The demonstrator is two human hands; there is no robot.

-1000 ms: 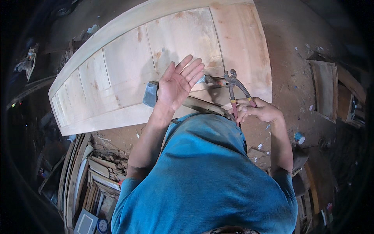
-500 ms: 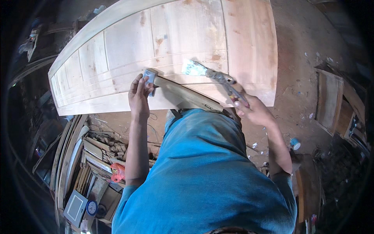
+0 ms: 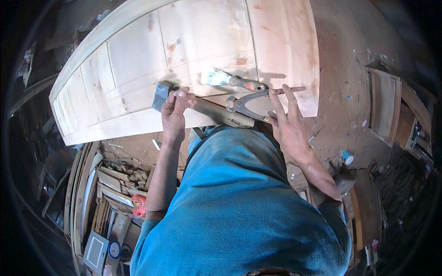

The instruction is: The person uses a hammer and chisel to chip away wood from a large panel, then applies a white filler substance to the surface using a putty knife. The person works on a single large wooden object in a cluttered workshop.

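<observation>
My right hand (image 3: 289, 126) has its fingers spread along the handles of metal pincers (image 3: 237, 105), whose handles stand apart. Just beyond them, a putty knife (image 3: 216, 77) with a whitish, smeared blade rests on the large pale wooden panel (image 3: 133, 60). My left hand (image 3: 175, 110) is closed, thumb and fingertips together; anything between them is too small to make out. Beside it is a grey-blue block (image 3: 160, 95) at the end of a wooden bar (image 3: 216, 112). This bar slants along the panel's near edge toward my body, partly behind the left hand.
Stacked wood strips (image 3: 113, 179), a red plastic bag (image 3: 138, 204) and a round blue clock (image 3: 114, 249) are at lower left. Wooden frames (image 3: 386, 106) stand to the right, with a blue can (image 3: 347, 157) on the dirt floor nearby.
My left hand has come off the grey-blue block and moved slightly right. The putty knife, before right up against my right hand, lies apart from it, and the pincers have been spread open.
</observation>
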